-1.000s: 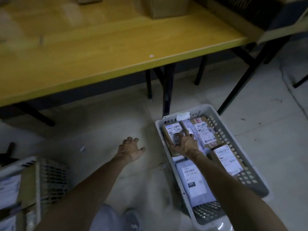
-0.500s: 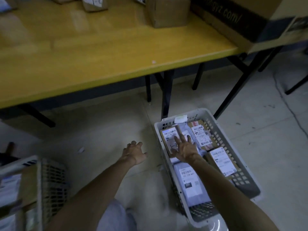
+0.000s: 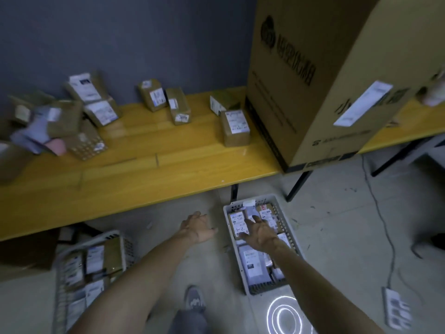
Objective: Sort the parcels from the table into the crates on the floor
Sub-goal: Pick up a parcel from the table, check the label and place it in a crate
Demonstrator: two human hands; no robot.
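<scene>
Right hand (image 3: pixel 261 233) reaches down over the right crate (image 3: pixel 295 242) on the floor, fingers (image 3: pixel 250 222) spread and nearly straight, gripping nothing. Just under and left of those fingertips lies a labelled parcel (image 3: pixel 238 222) marked "1-2", flat in the crate's far left corner; the fingertips overlap its right edge, though whether they touch it I cannot tell. More parcels fill the crate beside and nearer than it.

Left hand (image 3: pixel 197 227) hangs over bare floor between the two crates, fingers loosely extended, holding nothing, well apart from any parcel. The left crate (image 3: pixel 120 239) sits lower left on the floor, packed with parcels.

Up on the tabletop (image 3: pixel 144 179), small boxes (image 3: pixel 234 127) stand along the far edge by the wall, with a blurred heap (image 3: pixel 60 124) toward the far left corner. A big carton (image 3: pixel 313 80) stands at the right end, overhanging the front edge.
</scene>
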